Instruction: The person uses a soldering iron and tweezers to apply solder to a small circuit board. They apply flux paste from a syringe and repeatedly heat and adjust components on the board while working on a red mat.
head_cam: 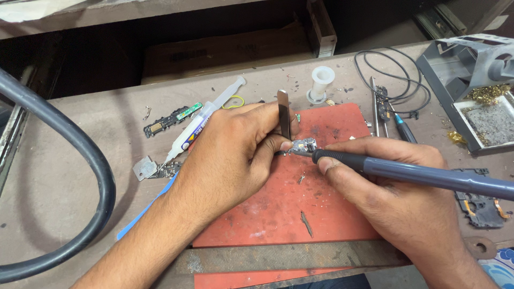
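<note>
My left hand (pixel 235 155) grips metal tweezers (pixel 283 112) that stand upright, their tips pinching a small circuit board (pixel 304 145) over a red work mat (pixel 284 208). From the right, my right hand (pixel 385 182) holds a grey soldering iron (pixel 428 175) like a pen. Its dark tip touches the small board's right edge. Both hands rest on the mat.
A white syringe (pixel 201 122), a green board strip (pixel 171 119) and metal scraps (pixel 144 168) lie left of the mat. Behind are a white spool (pixel 322 80), black cable (pixel 396 80) and spare tools (pixel 380 109). A grey iron stand (pixel 471 80) with brass wool sits right; a thick black hose (pixel 80 155) curves left.
</note>
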